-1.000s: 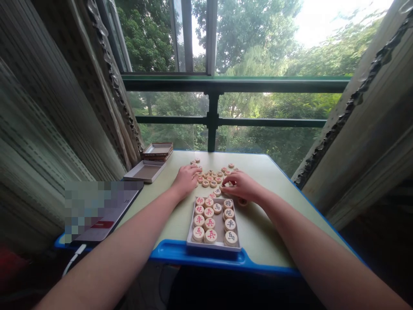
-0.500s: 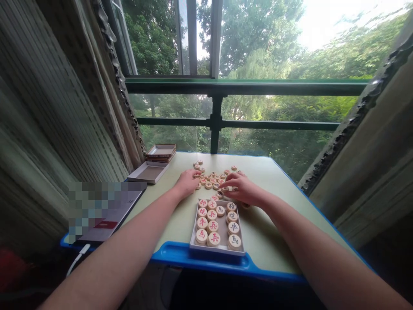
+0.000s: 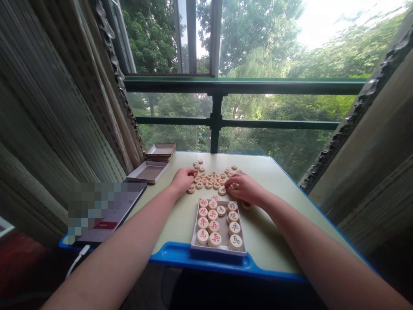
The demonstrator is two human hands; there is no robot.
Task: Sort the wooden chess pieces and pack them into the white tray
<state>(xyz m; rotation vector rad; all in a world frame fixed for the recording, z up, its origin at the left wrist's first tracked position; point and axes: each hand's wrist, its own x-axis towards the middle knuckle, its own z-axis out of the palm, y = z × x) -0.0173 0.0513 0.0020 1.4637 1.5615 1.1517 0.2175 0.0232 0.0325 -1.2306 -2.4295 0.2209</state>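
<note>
Indoors, on a green bench (image 3: 274, 181) by a leafy window, a shallow box (image 3: 193, 238) holds wooden chess discs (image 3: 213, 215). Just beyond it, the left grip (image 3: 182, 179) and right grip (image 3: 243, 188) touch loose discs (image 3: 211, 177); whether either is clenched cannot be told.

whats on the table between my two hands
Loose round wooden chess pieces lie scattered on the table between the left hand and the right hand, just beyond the tray, as the head view shows.
</note>
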